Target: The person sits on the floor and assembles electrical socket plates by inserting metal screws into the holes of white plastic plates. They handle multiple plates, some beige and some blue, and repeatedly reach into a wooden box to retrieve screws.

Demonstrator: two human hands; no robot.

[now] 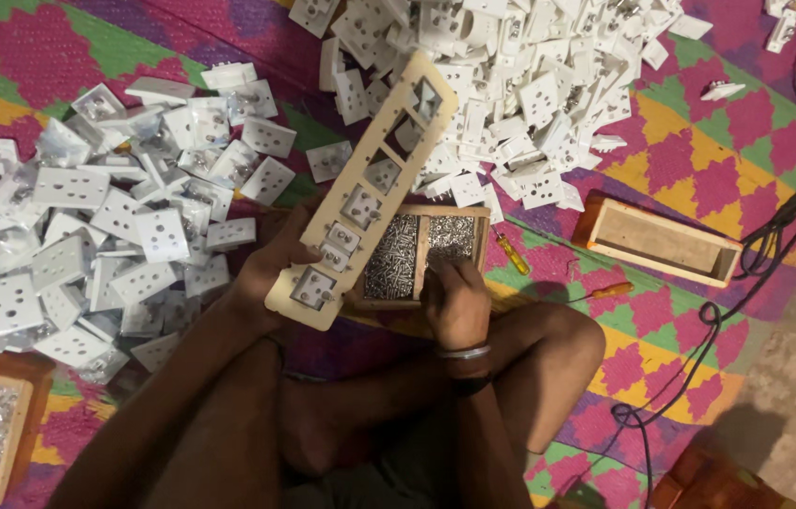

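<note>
A: Item one: what do we hold?

B: Our left hand (271, 273) has its grip closed round the lower end of a long cream frame (365, 193), tilted up toward one o'clock. Its lower slots carry white sockets; the upper slots look bare.

A: Item two: the right hand (454, 302)?

B: Fingers curled down into the wooden tray of screws (417, 254), just at three o'clock of the frame. Whether they pinch a screw, we cannot tell.

A: Step in hand?

B: We judge it to be fastening sockets into the frame. Next calls for one screw, picked singly.

A: Stock?

B: Socket piles on the mat (718, 141): one at nine o'clock (97, 226), one at twelve (511, 85). Screwdriver (610, 290) at three.
</note>
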